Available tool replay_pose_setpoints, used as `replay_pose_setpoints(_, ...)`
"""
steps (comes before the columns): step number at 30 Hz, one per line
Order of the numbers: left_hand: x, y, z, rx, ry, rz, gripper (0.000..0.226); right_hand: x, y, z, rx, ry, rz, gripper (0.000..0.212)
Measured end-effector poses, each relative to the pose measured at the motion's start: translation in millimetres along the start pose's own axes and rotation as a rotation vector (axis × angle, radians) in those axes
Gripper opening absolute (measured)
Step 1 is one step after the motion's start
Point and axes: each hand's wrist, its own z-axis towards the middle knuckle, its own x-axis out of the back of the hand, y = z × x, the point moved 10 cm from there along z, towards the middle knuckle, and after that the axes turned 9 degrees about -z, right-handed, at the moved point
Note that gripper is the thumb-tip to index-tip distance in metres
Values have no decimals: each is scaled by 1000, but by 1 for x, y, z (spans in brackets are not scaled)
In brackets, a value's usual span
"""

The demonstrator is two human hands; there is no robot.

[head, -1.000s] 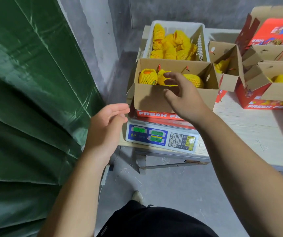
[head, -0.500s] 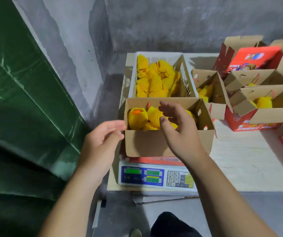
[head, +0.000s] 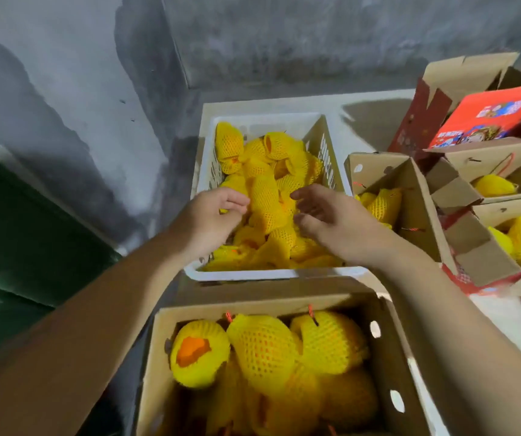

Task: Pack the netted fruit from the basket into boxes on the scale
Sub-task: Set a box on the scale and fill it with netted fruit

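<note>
So, roughly mid-job by the look of it. The near brown cardboard box with the round side holes (head: 388, 357) already has several fruits in yellow foam netting (head: 262, 350) sitting in it, one at the left with its orange skin poking through the net, but there's room above them, so I'd guess it isn't full. The scale itself isn't in view from this angle, so I can't confirm the box sits on it. Just beyond the box, the white slotted plastic basket (head: 271, 273) is piled with netted fruit and loose yellow sleeves (head: 265, 196), so plenty is left to move. Both hands are over that pile: the left hand (head: 212, 215) has its fingers (head: 235, 202) curled in at the left edge of a tall yellow sleeve, touching it, though whether they've really pinched it I can't tell. The right hand (head: 331, 215) hovers just beside the same sleeve with fingers spread and relaxed, holding nothing. Off to the right on the pale tabletop (head: 375, 105) stand more open cardboard boxes with red printed sides (head: 410, 196), each showing a few netted fruits inside, flaps up, so those look partly packed and unclosed. A red printed carton (head: 489, 118) sits at the far right.
</note>
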Motion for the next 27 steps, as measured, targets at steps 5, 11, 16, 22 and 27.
replay_pose_setpoints(5, -52, -64, 134, 156, -78, 212, 74, -33, 86, 132, -68, -85, -659, 83)
replay_pose_setpoints(11, -92, -125, 211, 301, 34, 323, 79, -104, 149, 190, -106, -184, -903, 85)
replay_pose_setpoints(16, -98, -138, 211, 333, 124, 425, 82, -102, 144, 201, -52, 62, -929, 61)
replay_pose_setpoints(22, -102, -107, 201, 207, 119, 460, 78, -109, 149, 206, -96, 93, -900, 59)
replay_pose_setpoints(27, -59, -92, 146, 254, 162, 169, 80, -80, 150, 193, -261, 135, -820, 39)
